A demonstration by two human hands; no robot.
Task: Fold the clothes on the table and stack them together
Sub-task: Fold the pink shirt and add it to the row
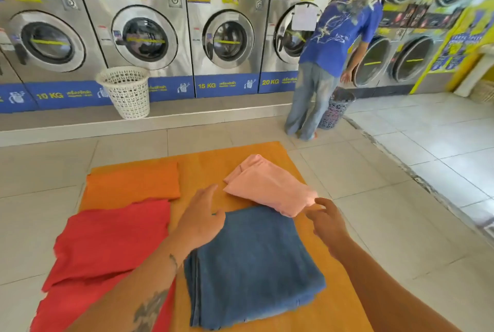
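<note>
Blue denim (pixel 251 264), folded into a thick rectangle, lies nearest on the orange-topped table (pixel 339 305), with a red garment (pixel 107 248) spread unfolded just to its left. Above the denim's far edge both hands hover empty, the left hand (pixel 200 216) with fingers loosely spread, the right hand (pixel 324 220) open with fingertips close to a folded pink garment (pixel 270 184) whose near corner overlaps the denim. Farther back on the left lies a folded orange garment (pixel 133 182), and beyond the table a white laundry basket (pixel 125 91) stands before a row of washing machines (pixel 144 26), where a person in a blue shirt (pixel 336 43) bends.
</note>
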